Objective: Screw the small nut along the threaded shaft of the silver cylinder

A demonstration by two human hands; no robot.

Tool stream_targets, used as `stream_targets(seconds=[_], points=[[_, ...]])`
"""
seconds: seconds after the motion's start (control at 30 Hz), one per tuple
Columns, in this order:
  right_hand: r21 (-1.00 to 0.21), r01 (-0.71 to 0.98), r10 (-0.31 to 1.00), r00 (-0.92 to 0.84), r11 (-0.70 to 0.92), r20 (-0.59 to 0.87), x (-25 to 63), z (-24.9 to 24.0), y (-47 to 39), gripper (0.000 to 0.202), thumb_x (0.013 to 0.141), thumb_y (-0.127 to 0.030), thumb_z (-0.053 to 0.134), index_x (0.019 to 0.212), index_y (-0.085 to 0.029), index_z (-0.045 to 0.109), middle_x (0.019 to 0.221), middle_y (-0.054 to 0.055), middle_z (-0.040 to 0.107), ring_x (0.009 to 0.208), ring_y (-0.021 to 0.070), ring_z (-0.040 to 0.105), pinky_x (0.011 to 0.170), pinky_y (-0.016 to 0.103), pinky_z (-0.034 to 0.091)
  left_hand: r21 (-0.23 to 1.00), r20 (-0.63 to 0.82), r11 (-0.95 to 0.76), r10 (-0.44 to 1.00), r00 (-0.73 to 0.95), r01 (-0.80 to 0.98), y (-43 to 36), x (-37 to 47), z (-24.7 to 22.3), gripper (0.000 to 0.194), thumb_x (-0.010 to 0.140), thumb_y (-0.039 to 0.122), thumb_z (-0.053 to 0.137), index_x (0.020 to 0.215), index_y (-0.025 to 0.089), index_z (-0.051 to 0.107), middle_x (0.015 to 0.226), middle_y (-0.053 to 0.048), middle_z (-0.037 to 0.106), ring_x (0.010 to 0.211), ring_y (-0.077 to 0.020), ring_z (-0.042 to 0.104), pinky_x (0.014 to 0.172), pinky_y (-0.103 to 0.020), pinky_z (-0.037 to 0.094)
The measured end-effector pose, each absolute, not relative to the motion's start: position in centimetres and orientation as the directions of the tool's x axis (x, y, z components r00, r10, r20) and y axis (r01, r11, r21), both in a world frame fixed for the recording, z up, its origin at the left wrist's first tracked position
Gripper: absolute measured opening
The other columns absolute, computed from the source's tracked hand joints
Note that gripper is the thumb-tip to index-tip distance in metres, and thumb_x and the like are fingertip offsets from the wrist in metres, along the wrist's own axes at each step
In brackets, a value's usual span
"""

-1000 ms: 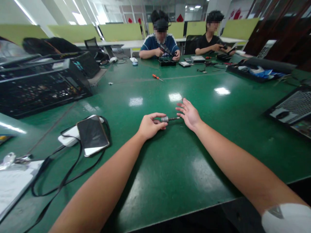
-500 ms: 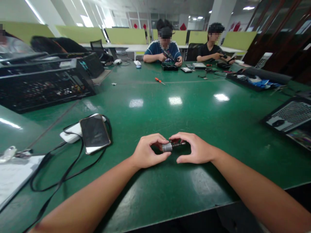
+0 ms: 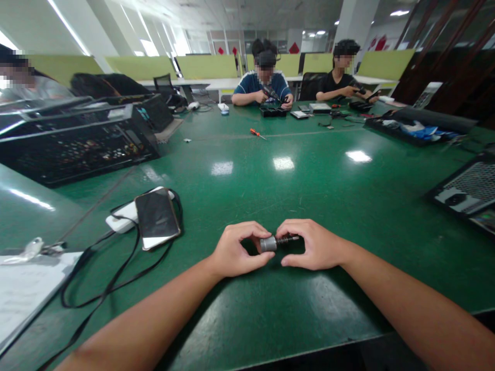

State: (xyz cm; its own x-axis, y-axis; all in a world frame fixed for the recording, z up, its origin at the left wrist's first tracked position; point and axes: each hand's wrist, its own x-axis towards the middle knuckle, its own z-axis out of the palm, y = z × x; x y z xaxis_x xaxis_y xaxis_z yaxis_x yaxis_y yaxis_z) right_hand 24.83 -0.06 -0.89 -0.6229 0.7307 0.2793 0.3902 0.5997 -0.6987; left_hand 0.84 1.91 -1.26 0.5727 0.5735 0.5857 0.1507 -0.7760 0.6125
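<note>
Your left hand (image 3: 235,251) pinches the metal cylinder (image 3: 268,244); brace it firmly. Your right hand (image 3: 320,245) curves loosely, thumb apart, at the spring-wrapped shaft (image 3: 286,239); work along its line, without tipping.

Yours: 1 L hand (image 3: 232,252), 1 R hand (image 3: 319,247). Nr you: 1 metal pt (image 3: 268,244), 1 phone (image 3: 157,212), 1 wht block (image 3: 127,210), 1 clipbd (image 3: 34,248). Farther out from you: 1 orange scrdrvr (image 3: 255,132), 3 other ppl (image 3: 246,88).
</note>
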Motion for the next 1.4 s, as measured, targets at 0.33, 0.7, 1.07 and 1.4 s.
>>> stream_targets(seconds=[0.33, 0.7, 1.07, 1.4], points=[[-0.72, 0.355, 0.721, -0.631, 0.596, 0.287, 24.9, -1.1, 0.0, 0.031, 0.08, -0.036, 0.078, 0.103, -0.017, 0.069, 0.1, 0.008, 0.071, 0.087, 0.0201, 0.065, 0.081, 0.033, 0.049, 0.623, 0.573, -0.768, 0.579, 0.58, 0.151, 2.0, 0.5, -1.0, 0.025, 0.072, 0.022, 0.084, 0.091, 0.014, 0.07, 0.085, -0.009, 0.076, 0.07, -0.0183, 0.074, 0.066, -0.026, 0.057], [-0.956, 0.136, 0.803, -0.581, 0.261, 0.137, 24.9, -2.3, 0.7, 0.036, 0.078, -0.045, 0.08, 0.097, -0.016, 0.074, 0.086, 0.004, 0.07, 0.076, 0.0154, 0.061, 0.071, 0.027, 0.049, 0.636, 0.593, -0.766, 0.565, 0.575, 0.097, 1.6, 0.9, -1.0, 0.028, 0.072, 0.021, 0.085, 0.095, 0.015, 0.071, 0.086, -0.01, 0.077, 0.07, -0.0182, 0.073, 0.066, -0.026, 0.058], [-0.917, 0.178, 0.804, -0.558, 0.357, 0.205, 25.2, -1.5, 0.5, 0.029, 0.079, -0.041, 0.08, 0.091, -0.016, 0.074, 0.087, 0.006, 0.073, 0.08, 0.0176, 0.066, 0.075, 0.03, 0.051, 0.633, 0.602, -0.77, 0.559, 0.569, 0.087, 1.4, 0.8, -0.6, 0.024, 0.072, 0.022, 0.083, 0.091, 0.015, 0.07, 0.083, -0.009, 0.076, 0.068, -0.0179, 0.072, 0.065, -0.028, 0.057], [-0.853, 0.248, 0.75, -0.623, 0.46, 0.224, 24.7, -0.7, -0.4, 0.017, 0.08, -0.032, 0.077, 0.082, -0.016, 0.071, 0.084, 0.006, 0.075, 0.078, 0.0174, 0.069, 0.074, 0.028, 0.053, 0.637, 0.591, -0.771, 0.512, 0.624, 0.029, 0.8, 1.0, -0.7, 0.024, 0.071, 0.019, 0.081, 0.09, 0.015, 0.069, 0.08, -0.01, 0.074, 0.069, -0.0185, 0.071, 0.065, -0.027, 0.056]])
